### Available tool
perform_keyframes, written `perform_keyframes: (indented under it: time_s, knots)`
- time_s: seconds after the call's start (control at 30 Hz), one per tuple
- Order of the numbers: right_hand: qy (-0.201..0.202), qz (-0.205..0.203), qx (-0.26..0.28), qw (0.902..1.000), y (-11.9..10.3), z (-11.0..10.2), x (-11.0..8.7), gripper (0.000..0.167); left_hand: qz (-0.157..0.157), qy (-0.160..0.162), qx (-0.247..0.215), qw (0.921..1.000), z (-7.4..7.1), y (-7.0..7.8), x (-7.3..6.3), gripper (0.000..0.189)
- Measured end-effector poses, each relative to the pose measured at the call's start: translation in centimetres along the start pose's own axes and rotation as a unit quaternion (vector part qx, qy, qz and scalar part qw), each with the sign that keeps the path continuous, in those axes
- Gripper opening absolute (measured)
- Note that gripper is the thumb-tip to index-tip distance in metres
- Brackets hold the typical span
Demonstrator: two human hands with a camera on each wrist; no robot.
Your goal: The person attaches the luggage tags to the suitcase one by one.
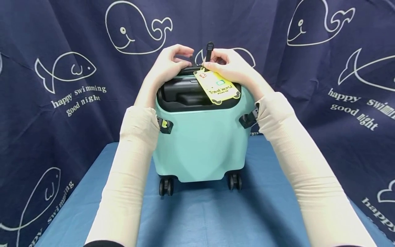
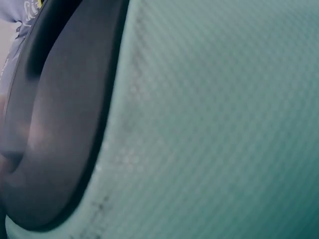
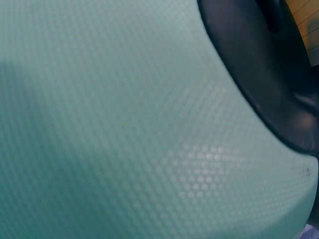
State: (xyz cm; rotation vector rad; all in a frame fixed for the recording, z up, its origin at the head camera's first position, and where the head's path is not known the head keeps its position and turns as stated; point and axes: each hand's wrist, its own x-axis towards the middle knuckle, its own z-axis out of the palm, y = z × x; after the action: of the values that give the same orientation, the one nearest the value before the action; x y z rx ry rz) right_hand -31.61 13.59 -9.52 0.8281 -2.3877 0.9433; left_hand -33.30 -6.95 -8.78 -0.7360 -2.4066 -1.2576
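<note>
A mint-green suitcase (image 1: 202, 144) stands upright on its wheels, its black top panel (image 1: 177, 92) tilted toward me. At its top, my right hand (image 1: 232, 67) pinches the black strap (image 1: 209, 51) of a yellow luggage tag (image 1: 219, 85), whose end points up. The tag hangs over the panel and reads "Travel World". My left hand (image 1: 171, 63) is at the black carry handle (image 1: 188, 71), thumb and fingers curved near a dark piece; whether they grip it is unclear. The wrist views show the textured shell (image 2: 214, 119) (image 3: 124, 124) close up, with the hands mostly outside them.
The suitcase stands on a blue cloth-covered table (image 1: 197, 216). A dark blue curtain (image 1: 77, 120) with white whale and fish drawings hangs behind and at both sides. Black wheels (image 1: 166, 187) touch the cloth. Black wrist-worn devices (image 1: 248, 119) sit close to the suitcase's sides.
</note>
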Motion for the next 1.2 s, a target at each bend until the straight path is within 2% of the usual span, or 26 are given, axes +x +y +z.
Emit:
perform_keyframes:
  time_s: [0.3,0.43,0.57,0.67,0.87,1.07,1.2]
  knots:
    - [0.000,0.003,-0.002,1.0000,0.08,0.29,0.25,0.014,-0.030,0.012,-0.067,0.9972,-0.15,-0.27,0.32,0.042]
    - [0.001,0.001,-0.005,1.0000,0.16,0.46,0.28,0.014,-0.030,0.015,-0.082,0.9960,-0.11,-0.61,0.42,0.032]
    - [0.006,-0.002,-0.007,1.0000,0.25,0.48,0.34,0.014,-0.020,0.005,-0.094,0.9953,0.00,-0.75,0.45,0.019]
    - [0.011,-0.003,-0.008,0.9999,0.28,0.35,0.39,0.014,-0.020,-0.005,-0.094,0.9953,0.07,-0.66,0.62,0.014]
    - [0.022,-0.005,-0.004,0.9997,0.29,-0.15,0.21,0.013,-0.014,-0.014,-0.057,0.9982,0.19,-0.20,0.89,0.027]
    - [0.034,-0.020,0.003,0.9992,0.38,0.08,0.22,0.014,-0.002,-0.010,-0.054,0.9985,0.14,-0.43,0.62,0.006]
    - [0.038,-0.027,0.018,0.9987,0.38,0.23,0.15,0.012,-0.011,0.001,-0.066,0.9978,0.19,-0.50,0.50,0.006]
